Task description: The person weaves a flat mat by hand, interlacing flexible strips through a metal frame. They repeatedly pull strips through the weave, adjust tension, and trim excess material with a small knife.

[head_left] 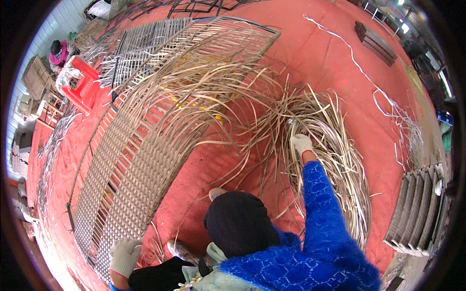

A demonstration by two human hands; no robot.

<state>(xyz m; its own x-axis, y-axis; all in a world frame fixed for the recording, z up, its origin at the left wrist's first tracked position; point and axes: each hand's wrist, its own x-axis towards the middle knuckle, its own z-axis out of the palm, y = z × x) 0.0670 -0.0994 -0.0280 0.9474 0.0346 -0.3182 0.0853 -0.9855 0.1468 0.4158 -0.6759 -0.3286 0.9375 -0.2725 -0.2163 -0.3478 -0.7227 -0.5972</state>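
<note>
Strips (335, 145) of pale rattan — right hand (302, 143) grip closed on them; left hand (124, 256) rests on woven panel (131, 179), grip unclear.

My right arm extends forward in a blue fuzzy sleeve. My right hand (302, 143), in a white glove, has its fingers curled closed. My left hand (124, 256), also gloved, sits low, fingers bent downward.

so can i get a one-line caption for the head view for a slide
Gloved right hand reaches into a bundle of loose rattan strips on a red floor while the gloved left hand rests on a half-woven panel.
</note>
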